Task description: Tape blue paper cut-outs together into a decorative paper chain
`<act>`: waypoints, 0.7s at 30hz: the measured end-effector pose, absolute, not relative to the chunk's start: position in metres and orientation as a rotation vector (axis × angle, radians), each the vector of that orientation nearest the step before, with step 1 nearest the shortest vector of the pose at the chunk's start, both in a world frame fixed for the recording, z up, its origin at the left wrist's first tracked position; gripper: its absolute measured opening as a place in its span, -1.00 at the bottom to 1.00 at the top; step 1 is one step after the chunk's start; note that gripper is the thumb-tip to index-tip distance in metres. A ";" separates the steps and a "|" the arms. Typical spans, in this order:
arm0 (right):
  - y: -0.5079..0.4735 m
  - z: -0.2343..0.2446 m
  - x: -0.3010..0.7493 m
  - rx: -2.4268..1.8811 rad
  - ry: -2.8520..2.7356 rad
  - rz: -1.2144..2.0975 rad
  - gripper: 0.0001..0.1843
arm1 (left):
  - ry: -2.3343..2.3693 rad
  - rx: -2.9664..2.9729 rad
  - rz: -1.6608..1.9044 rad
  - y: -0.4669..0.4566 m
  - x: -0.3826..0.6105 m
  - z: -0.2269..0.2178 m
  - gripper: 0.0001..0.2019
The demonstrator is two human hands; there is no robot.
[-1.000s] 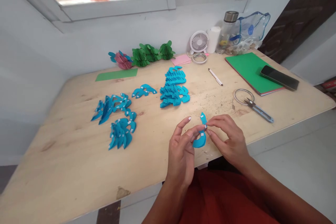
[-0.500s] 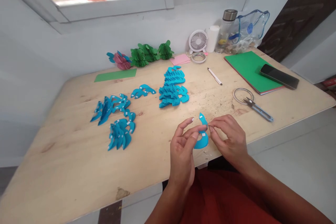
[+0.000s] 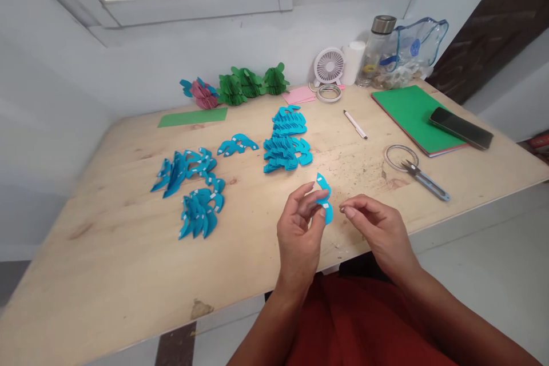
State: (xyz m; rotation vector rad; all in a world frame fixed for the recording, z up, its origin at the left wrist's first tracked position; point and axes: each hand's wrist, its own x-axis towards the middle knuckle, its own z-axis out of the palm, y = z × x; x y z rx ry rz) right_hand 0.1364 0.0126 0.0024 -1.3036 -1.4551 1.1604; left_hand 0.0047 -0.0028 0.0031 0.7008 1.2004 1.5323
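Note:
My left hand [image 3: 298,234] pinches a curved blue paper piece [image 3: 325,197] with small white tape tabs, held upright just above the wooden table [image 3: 128,274]. My right hand [image 3: 377,229] sits a little to the right of the piece, thumb and forefinger pinched together, apart from the paper; whether a bit of tape is between them is too small to tell. A stack of the same blue cut-outs [image 3: 285,140] lies beyond my hands. Taped blue clusters [image 3: 195,189] and a small blue group [image 3: 237,144] lie to the left.
Scissors [image 3: 422,178] and a tape ring [image 3: 400,155] lie to the right, near a green notebook [image 3: 412,114] with a phone [image 3: 461,128]. A pen [image 3: 355,124], a fan [image 3: 329,66], a bottle [image 3: 377,46], green paper shapes [image 3: 251,83] and a green strip [image 3: 193,117] sit further back.
My right hand has let go of the blue piece and drawn slightly right. My left hand has lifted the piece and turned it more upright.

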 end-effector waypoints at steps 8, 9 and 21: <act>0.007 0.012 0.134 -1.172 -1.583 1.269 -0.79 | 1.150 0.737 1.521 -0.001 0.004 0.005 -0.61; 0.007 0.012 0.134 -1.158 -1.592 1.283 -0.78 | 1.138 0.748 1.510 -0.001 0.004 0.006 -0.61; 0.008 0.001 0.135 -1.213 -1.438 1.264 -0.82 | 1.300 0.698 1.494 -0.017 0.001 -0.001 -0.52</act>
